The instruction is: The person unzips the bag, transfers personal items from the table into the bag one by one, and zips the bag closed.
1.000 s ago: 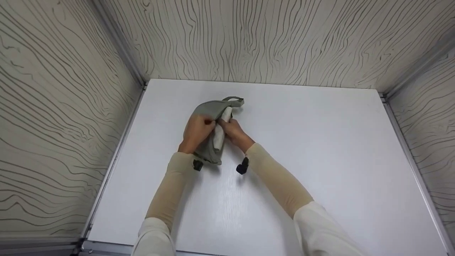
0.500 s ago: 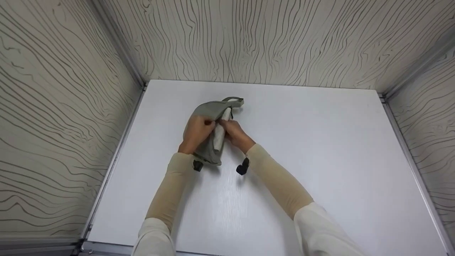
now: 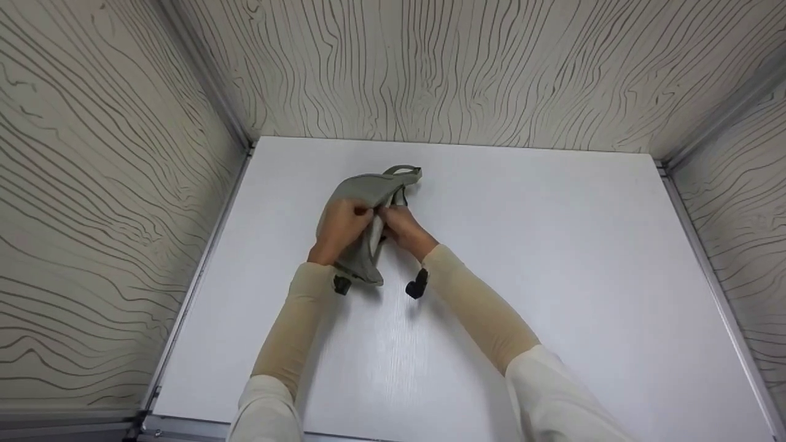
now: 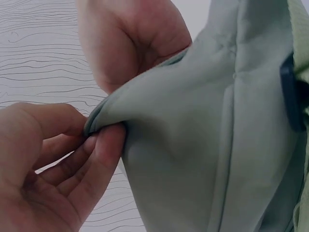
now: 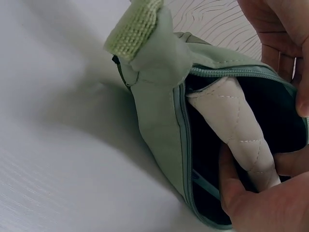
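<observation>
A grey-green zippered bag (image 3: 363, 188) stands on the white tabletop, its zip undone and its dark inside showing in the right wrist view. My left hand (image 3: 341, 224) pinches the rim of its opening between thumb and fingers, as the left wrist view also shows. Within the opening is a cream quilted item (image 5: 239, 128), rolled or folded into a narrow shape; its exact kind cannot be told. My right hand (image 5: 273, 200) grips this item's lower part, thumb and fingers on either side, reaching into the bag. The item's lower end is hidden by that hand.
The white tabletop (image 3: 552, 258) extends to the right of the bag. Wood-grain patterned walls (image 3: 430, 73) enclose its back and sides. A short strap loop (image 3: 402, 169) sticks up at the bag's far end, and a dark buckle (image 4: 293, 92) hangs on its side.
The cream quilted item has gone from lying in plain sight between the hands to mostly within the bag's opening. My right hand has shifted slightly left with it; my left hand stays put.
</observation>
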The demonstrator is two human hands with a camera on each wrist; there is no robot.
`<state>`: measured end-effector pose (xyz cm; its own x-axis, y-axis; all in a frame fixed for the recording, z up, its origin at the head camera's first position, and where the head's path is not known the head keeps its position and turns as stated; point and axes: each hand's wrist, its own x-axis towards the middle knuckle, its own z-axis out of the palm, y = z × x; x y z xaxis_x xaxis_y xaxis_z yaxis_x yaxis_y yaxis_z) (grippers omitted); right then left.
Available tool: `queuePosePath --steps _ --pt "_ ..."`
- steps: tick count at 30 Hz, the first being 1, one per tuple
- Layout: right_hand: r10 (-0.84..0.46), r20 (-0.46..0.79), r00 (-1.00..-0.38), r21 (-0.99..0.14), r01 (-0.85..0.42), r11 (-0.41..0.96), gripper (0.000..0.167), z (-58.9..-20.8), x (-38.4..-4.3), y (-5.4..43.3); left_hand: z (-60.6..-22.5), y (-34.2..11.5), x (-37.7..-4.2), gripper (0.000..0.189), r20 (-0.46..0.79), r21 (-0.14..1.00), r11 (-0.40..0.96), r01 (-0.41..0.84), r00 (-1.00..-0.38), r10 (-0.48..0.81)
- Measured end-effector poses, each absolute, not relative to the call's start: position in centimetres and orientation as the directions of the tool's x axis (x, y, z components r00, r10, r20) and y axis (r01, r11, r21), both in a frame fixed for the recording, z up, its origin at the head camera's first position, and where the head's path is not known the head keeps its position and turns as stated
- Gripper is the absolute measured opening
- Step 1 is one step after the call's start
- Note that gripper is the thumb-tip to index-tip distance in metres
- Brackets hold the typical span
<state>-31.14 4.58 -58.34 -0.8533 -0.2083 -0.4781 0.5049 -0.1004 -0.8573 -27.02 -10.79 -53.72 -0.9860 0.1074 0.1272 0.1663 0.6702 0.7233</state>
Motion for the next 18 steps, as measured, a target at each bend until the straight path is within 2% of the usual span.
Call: queuePosePath --steps 11,18 --pt "-0.218 -0.499 -0.839 -0.845 0.527 -0.095 0.039 -57.89 -31.44 3.92 -53.74 -10.75 -26.92 0.016 0.133 0.739 0.648 0.183 -0.983 0.126" --pt "-0.199 -0.494 -0.846 -0.847 0.52 -0.111 0.02 -58.1 -31.45 3.68 -53.75 -10.65 -26.89 0.017 0.138 0.736 0.648 0.196 -0.981 0.139"
